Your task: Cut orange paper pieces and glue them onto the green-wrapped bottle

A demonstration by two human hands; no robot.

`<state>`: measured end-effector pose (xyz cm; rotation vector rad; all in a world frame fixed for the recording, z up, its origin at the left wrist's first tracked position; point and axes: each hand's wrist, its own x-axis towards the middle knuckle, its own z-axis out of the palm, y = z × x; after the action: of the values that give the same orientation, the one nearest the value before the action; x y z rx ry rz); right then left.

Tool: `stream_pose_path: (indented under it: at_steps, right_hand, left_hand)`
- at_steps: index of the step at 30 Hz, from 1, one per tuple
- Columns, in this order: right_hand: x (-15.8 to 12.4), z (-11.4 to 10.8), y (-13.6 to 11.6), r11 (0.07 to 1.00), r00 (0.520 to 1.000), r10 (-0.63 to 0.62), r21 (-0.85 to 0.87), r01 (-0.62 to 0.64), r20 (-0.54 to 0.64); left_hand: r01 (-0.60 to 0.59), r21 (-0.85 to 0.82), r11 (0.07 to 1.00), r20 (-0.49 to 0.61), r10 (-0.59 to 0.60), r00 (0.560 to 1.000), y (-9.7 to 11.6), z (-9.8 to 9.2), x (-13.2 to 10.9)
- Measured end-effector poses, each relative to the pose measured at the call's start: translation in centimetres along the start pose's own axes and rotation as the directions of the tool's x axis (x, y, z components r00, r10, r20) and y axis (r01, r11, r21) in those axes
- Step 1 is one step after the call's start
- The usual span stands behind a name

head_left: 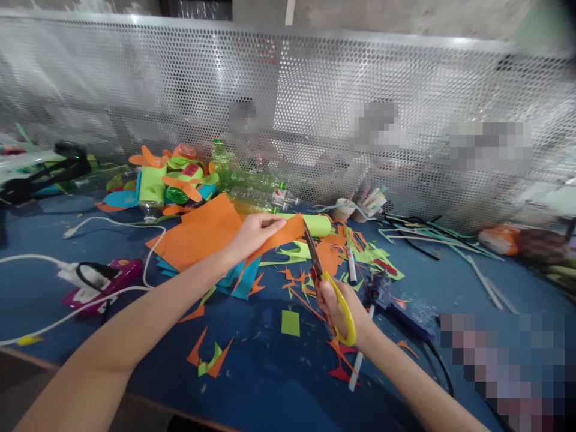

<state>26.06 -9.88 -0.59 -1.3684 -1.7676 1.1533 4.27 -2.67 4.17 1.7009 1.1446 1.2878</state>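
Observation:
My left hand pinches a strip of orange paper between thumb and fingers, over the middle of the table. In my right hand is a pair of scissors with yellow handles. The scissors' blades point up and away, and their tips meet the right end of the orange strip. Below and left of my left hand lie large orange sheets on top of blue paper. A roll of light green paper lies just behind the blade tips.
Orange and green paper scraps litter the blue table. A glue gun lies on the right, a pink power strip with white cables on the left. Plastic bottles and paper-covered pieces stand before a perforated metal screen.

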Motion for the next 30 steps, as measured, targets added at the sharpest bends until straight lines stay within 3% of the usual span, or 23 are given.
stream_pose_path:
  at_steps: [2,5,7,10,12,15,17,20,23,26,30]
  right_hand:
    - [0.0,0.0,-0.1,1.000,1.000,0.007,-0.005,-0.007,-0.004]
    - [0.1,-0.1,0.0,1.000,1.000,0.023,0.002,-0.023,-0.008]
    - [0.2,-0.1,0.0,1.000,1.000,0.026,0.009,-0.026,-0.015]
    - [0.2,-0.1,0.0,1.000,1.000,0.011,0.021,-0.010,-0.024]
    - [0.2,-0.1,-0.1,0.999,0.999,-0.020,0.031,0.021,-0.027]
    - [-0.1,0.0,-0.2,0.994,0.996,-0.082,0.064,0.084,-0.037]
    - [-0.3,0.1,-0.3,0.987,0.992,-0.117,0.107,0.121,-0.050]
    - [-0.6,0.2,-0.3,0.966,0.988,-0.138,0.211,0.148,-0.062]
    - [-0.8,0.3,-0.5,0.946,0.989,-0.140,0.288,0.147,-0.044]
    - [-0.9,0.5,-0.6,0.944,0.988,-0.147,0.292,0.153,-0.042]
    - [-1.0,1.0,-0.3,0.957,0.991,-0.131,0.258,0.132,-0.022]
  left_hand:
    - [-0.108,0.230,0.967,-0.082,0.129,0.988,0.2,0.1,-0.1]
    - [-0.267,0.512,0.817,-0.132,0.381,0.915,0.8,0.9,-0.9]
    - [-0.332,0.563,0.757,-0.035,0.423,0.905,1.5,1.8,-2.0]
    - [-0.385,0.604,0.698,0.165,0.363,0.917,2.4,3.3,-3.9]
    - [-0.391,0.565,0.727,0.207,0.333,0.920,2.9,4.0,-5.0]
    - [-0.328,0.353,0.876,0.289,0.232,0.929,2.9,4.6,-5.7]
    - [-0.203,0.167,0.965,0.378,0.127,0.917,2.5,4.8,-5.6]
    - [0.043,-0.032,0.999,0.470,-0.023,0.882,1.4,5.1,-5.1]
    - [0.157,-0.182,0.971,0.395,-0.075,0.916,0.7,5.4,-4.6]
    - [0.097,-0.291,0.952,0.228,-0.029,0.973,0.8,5.4,-4.4]
    - [-0.018,-0.304,0.953,0.061,0.039,0.997,1.0,4.8,-4.2]
